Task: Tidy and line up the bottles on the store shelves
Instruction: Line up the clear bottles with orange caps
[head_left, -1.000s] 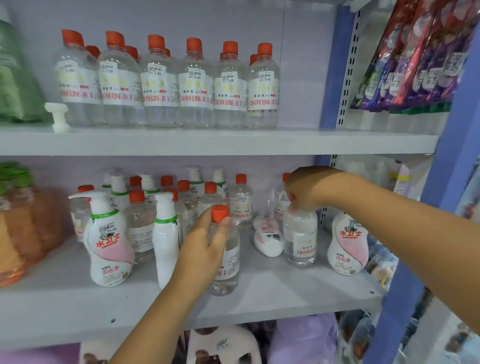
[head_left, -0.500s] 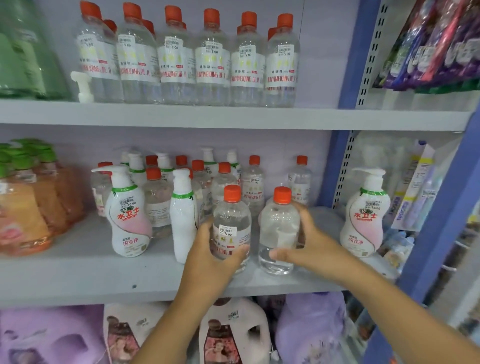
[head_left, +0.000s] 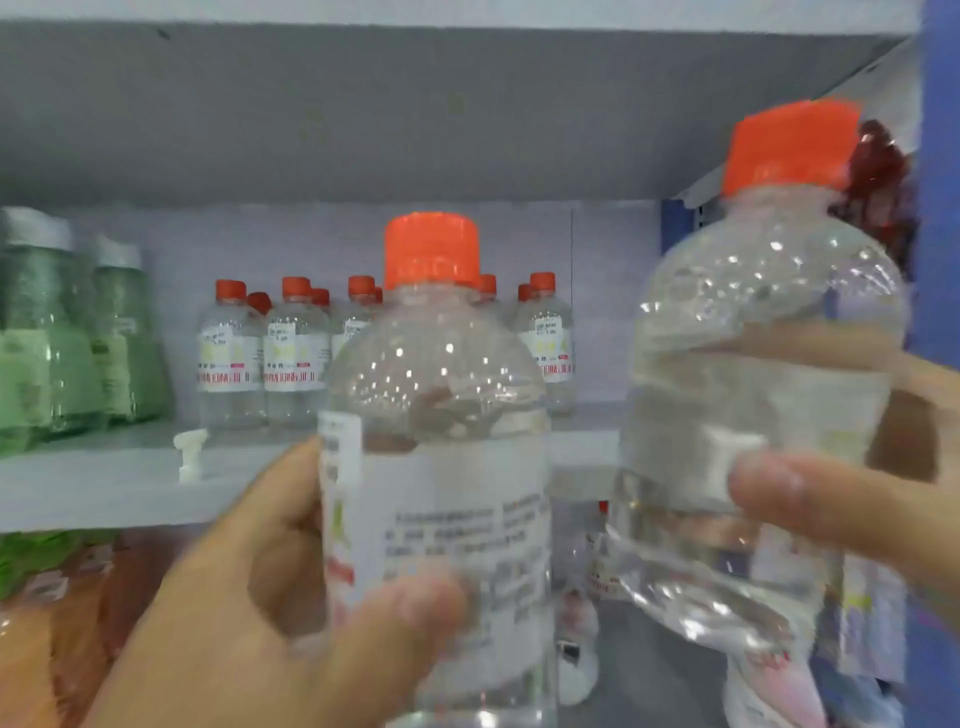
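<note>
Item one: a clear plastic bottle with an orange screw cap and a white printed label (head_left: 441, 467), held upright close to the camera in our left hand (head_left: 270, 597). The fingers curl round its left side and the thumb presses across the lower front of the label. We see clear liquid filling it to about the shoulder, with small bubbles or droplets clinging inside the dome above.

Item two: a second clear orange-capped bottle (head_left: 748, 415), held higher and tilted slightly in our right hand (head_left: 872, 467). The fingers wrap round its middle from the right, one fingertip lying over the front. It holds the same clear liquid, and its label faces mostly away from us. The two bottles are apart, neither touching the shelf.

Item three: a row of smaller-looking clear bottles with orange caps and white and red labels (head_left: 296, 358), standing upright at the back of the grey upper shelf (head_left: 93, 493), at least two deep. Their contents look clear.

Item four: green-tinted bottles with pale caps (head_left: 67, 332), upright at the left end of that shelf, holding something green.

Item five: a small white plastic pump part (head_left: 189, 454), standing loose on the shelf in front of the row.

Item six: orange-brown packaged goods (head_left: 57, 623) on the level below, at lower left; too blurred for us to tell the contents.

Item seven: a blue shelf upright (head_left: 937, 208) at the right edge.
</note>
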